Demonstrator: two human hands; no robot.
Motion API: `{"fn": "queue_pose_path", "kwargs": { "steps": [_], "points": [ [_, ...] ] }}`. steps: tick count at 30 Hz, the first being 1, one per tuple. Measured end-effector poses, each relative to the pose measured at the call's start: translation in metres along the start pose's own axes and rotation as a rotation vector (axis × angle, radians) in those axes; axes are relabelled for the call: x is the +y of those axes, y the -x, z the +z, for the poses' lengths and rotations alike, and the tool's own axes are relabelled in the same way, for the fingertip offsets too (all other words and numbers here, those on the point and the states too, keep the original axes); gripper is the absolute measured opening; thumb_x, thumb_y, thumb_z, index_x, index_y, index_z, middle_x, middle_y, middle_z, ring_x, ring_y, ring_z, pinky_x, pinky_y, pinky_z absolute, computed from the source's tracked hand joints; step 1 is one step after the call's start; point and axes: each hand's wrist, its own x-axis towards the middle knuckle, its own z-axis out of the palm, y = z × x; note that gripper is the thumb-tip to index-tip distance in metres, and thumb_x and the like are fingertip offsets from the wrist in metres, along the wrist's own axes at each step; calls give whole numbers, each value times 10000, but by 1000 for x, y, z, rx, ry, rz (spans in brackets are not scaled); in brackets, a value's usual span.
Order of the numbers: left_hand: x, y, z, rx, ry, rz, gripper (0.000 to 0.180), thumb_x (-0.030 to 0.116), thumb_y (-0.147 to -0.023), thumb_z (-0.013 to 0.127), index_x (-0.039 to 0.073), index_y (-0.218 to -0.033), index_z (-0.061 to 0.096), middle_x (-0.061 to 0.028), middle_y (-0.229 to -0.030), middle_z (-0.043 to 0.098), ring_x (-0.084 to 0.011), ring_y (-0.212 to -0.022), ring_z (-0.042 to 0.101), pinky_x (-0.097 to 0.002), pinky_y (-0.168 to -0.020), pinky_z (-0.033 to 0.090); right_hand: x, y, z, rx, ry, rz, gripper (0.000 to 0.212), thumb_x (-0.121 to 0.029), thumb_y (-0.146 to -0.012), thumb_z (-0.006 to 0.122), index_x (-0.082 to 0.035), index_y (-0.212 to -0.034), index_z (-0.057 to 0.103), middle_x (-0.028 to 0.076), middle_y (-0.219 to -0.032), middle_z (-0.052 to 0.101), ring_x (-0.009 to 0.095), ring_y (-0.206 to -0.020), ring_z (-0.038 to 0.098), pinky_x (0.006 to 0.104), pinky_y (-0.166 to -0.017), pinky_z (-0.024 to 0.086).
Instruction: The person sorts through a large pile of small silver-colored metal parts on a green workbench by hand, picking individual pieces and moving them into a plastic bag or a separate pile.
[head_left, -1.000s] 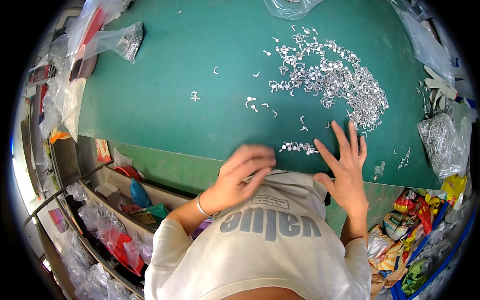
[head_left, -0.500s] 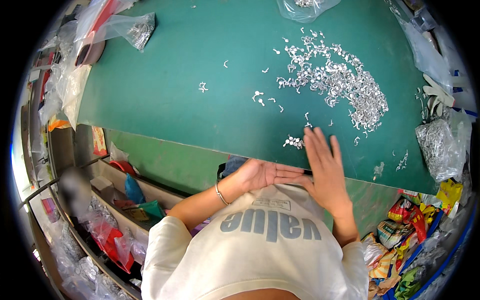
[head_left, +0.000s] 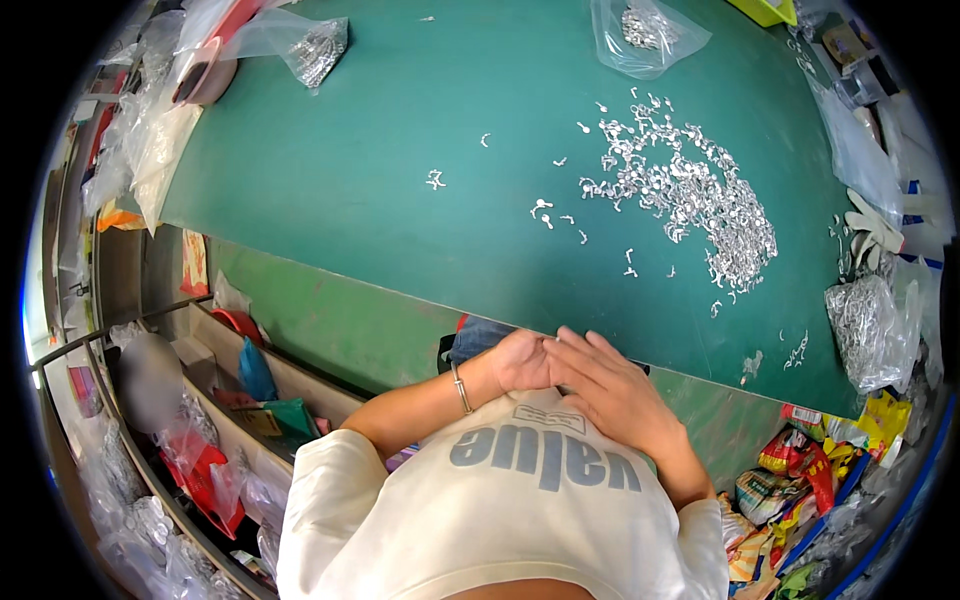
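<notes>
My left hand (head_left: 522,361) is palm up at the table's near edge, a bangle on its wrist. Its fingers are hidden beneath my right hand (head_left: 612,392), which lies across them with its fingers stretched out. Anything in the left palm is out of sight. Beyond the hands, a large spread of small silvery metal pieces (head_left: 700,195) with round heads and bent tails covers the right part of the green table (head_left: 330,200). A few loose pieces (head_left: 630,268) lie between that spread and my hands.
Clear plastic bags of metal pieces stand at the back (head_left: 650,30), the far left (head_left: 318,55) and the right edge (head_left: 865,325). A white glove (head_left: 873,225) lies at the right edge. Shelf compartments (head_left: 270,370) flank my left; colourful packets (head_left: 790,470) lie at lower right.
My right hand has come back from the tabletop to the near edge, over my left fingers. The small cluster of metal pieces by the edge no longer shows. The view has shifted slightly.
</notes>
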Motion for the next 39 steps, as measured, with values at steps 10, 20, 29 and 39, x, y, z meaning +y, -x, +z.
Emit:
{"fn": "queue_pose_path", "kwargs": {
  "steps": [10, 20, 29, 39],
  "points": [
    [2, 6, 58, 472, -658, 28, 390, 201, -1048, 381, -94, -1276, 492, -231, -1222, 612, -324, -1140, 616, -426, -986, 510, 14, -91, -16, 373, 540, 180, 607, -246, -781, 742, -69, -1325, 540, 149, -1511, 334, 422, -1420, 238, 615, -1060, 266],
    [11, 95, 113, 503, -1027, 233, 336, 242, -1030, 485, -9, -893, 660, 24, -618, 451, -53, -519, 352, -227, -476, 246, 12, -78, -31, 294, 406, 261, 541, -231, -811, 723, -116, -1318, 571, 150, -1495, 357, 415, -1425, 236, 603, -1093, 181],
    [65, 27, 188, 552, -1402, 382, 238, 183, -1010, 509, -12, -991, 645, 48, -681, 466, -25, -565, 349, -203, -468, 232, 19, -78, -34, 410, 335, 242, 399, -144, -829, 704, -80, -1216, 627, 175, -1449, 403, 415, -1396, 291, 562, -1087, 220],
    [131, -142, 263, 409, -757, 682, 424, 118, -1005, 330, -105, -1365, 361, -221, -1238, 531, -316, -1158, 539, -409, -1041, 440, 35, -64, -29, 758, 218, 219, 193, -30, -811, 679, -22, -1001, 707, 155, -1221, 589, 373, -1255, 500, 452, -1009, 379]
  ]
}}
